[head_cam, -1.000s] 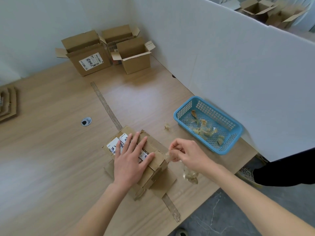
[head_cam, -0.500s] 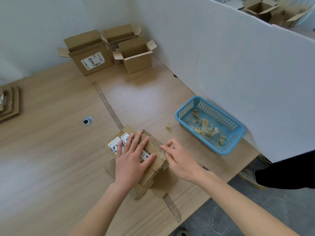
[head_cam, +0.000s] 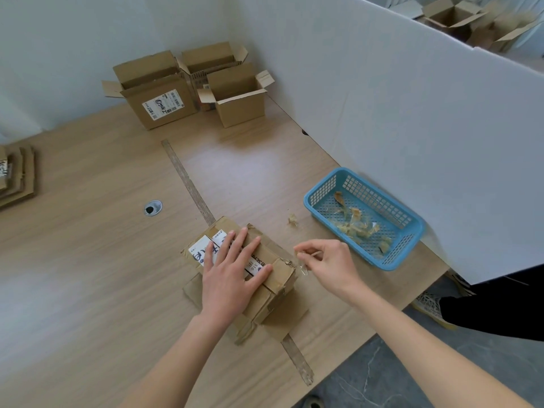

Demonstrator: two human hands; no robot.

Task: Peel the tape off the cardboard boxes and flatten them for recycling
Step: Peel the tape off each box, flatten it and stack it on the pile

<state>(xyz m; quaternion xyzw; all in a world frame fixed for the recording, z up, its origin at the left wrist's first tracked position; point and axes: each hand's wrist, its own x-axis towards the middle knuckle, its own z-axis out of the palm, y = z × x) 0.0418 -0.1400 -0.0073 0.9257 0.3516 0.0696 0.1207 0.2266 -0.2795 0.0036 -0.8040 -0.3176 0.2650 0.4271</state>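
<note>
Bare table point(head_cam: 88, 260) left; basket point(head_cam: 412, 231) right.

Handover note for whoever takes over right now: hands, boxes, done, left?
Left hand lies flat on the box at the near edge, pressing it down.
Right hand pinches a clear tape strip at the box's right end, in a fingertip grip.
Done: tape scraps lie in the blue basket; one scrap lies on the table; flattened boxes are stacked far left.
Left: bin this strip, flatten this box, then the three open boxes at the back.
</note>
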